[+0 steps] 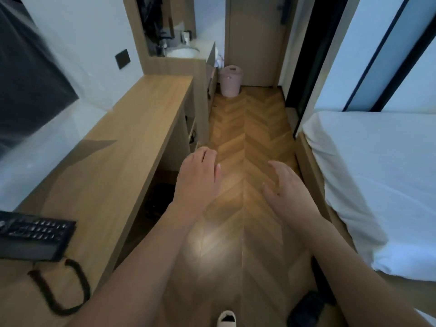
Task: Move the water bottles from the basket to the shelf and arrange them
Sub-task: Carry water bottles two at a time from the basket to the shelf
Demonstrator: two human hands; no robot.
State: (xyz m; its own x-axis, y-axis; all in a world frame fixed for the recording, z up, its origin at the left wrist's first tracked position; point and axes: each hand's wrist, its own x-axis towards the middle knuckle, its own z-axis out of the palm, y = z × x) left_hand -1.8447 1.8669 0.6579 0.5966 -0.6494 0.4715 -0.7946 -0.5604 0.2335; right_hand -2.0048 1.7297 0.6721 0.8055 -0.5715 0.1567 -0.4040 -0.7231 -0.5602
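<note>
Two bare forearms reach forward over a narrow strip of herringbone wood floor (247, 128), both hands holding nothing. The left hand (198, 178) hangs palm down with fingers loosely curled, just beside the front edge of a long wooden counter (132, 128) that runs along the aisle from 8 o'clock toward 11 o'clock. The right hand (283, 187) is relaxed, fingers slightly spread and apart from the left, near the wooden frame of a white-sheeted bed (368, 175) that bounds the aisle at 3 o'clock. Between counter edge and bed frame the floor lies open up to a closed door (254, 38) at 12 o'clock. A pale pink basket (230, 80) stands on the floor before that door, at the far corner of the counter unit; whether it holds water bottles cannot be told. Open shelf compartments (191, 131) show below the counter's far end. A black desk telephone (35, 234) with coiled cord sits on the counter at 8 o'clock. A white slipper (227, 318) shows at 6 o'clock.
</note>
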